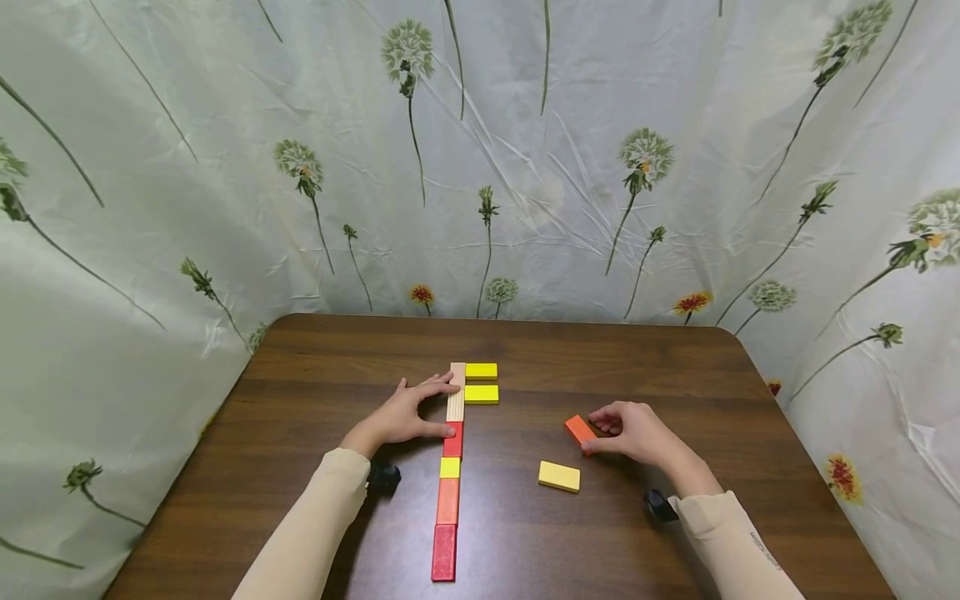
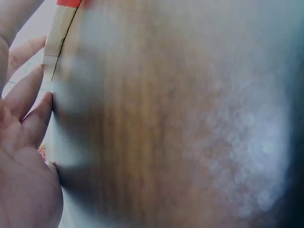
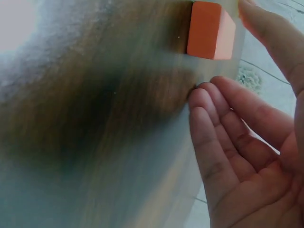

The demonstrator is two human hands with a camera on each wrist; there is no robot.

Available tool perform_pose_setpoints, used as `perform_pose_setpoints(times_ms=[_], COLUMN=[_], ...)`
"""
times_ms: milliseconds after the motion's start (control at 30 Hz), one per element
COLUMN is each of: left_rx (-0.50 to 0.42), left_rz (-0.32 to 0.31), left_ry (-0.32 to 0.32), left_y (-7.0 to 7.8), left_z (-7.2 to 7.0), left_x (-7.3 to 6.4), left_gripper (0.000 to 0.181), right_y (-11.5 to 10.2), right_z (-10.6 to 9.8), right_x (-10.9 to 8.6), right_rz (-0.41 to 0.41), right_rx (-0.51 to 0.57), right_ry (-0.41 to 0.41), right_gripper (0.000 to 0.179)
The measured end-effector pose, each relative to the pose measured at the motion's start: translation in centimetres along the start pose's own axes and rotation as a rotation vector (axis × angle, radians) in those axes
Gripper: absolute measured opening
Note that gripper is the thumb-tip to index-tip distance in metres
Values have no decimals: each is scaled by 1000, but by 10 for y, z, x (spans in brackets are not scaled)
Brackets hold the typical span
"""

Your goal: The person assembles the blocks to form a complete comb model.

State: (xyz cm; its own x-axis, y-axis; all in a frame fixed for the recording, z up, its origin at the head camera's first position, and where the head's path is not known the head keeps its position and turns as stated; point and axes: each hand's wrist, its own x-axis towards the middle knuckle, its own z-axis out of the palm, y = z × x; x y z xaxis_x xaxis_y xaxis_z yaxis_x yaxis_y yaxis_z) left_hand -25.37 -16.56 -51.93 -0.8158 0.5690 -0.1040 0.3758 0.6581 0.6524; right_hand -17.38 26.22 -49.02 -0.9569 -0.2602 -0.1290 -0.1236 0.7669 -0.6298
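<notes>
A row of flat blocks runs from front to back on the table. My left hand point(image 1: 408, 410) reaches over its far part. The thumb touches a red block point(image 1: 453, 447), and fingertips rest at a plain wooden block point(image 1: 456, 407). In the left wrist view the fingers of that hand are fairly straight beside the row. On the right, an orange block point(image 1: 579, 431) lies slanted on the table. My right hand point(image 1: 637, 432) is beside it, thumb at its near end. The right wrist view has the orange block point(image 3: 205, 31) between thumb and fingers, with a gap to the fingers.
Two yellow blocks point(image 1: 482, 394) stick out to the right from the row's far end. Toward me the row continues with a yellow piece point(image 1: 450, 467), an orange block point(image 1: 447, 502) and a dark red block point(image 1: 444, 553). A pale yellow block point(image 1: 558, 477) lies apart. Behind the table hangs a flowered curtain point(image 1: 525, 167).
</notes>
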Motion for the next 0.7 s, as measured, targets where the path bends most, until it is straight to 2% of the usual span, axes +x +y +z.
perform_pose_setpoints(times_ms=[333, 700], left_rx=[-23, -7], left_rz=[25, 3], left_ry=[14, 3], left_y=[3, 2], left_z=[0, -1], left_x=[-1, 1], left_gripper=[76, 76], right_y=[-2, -4], right_z=[0, 5], right_x=[-14, -16], right_rz=[12, 7], right_rx=[-24, -39], right_ry=[-1, 20], right_gripper=[57, 49])
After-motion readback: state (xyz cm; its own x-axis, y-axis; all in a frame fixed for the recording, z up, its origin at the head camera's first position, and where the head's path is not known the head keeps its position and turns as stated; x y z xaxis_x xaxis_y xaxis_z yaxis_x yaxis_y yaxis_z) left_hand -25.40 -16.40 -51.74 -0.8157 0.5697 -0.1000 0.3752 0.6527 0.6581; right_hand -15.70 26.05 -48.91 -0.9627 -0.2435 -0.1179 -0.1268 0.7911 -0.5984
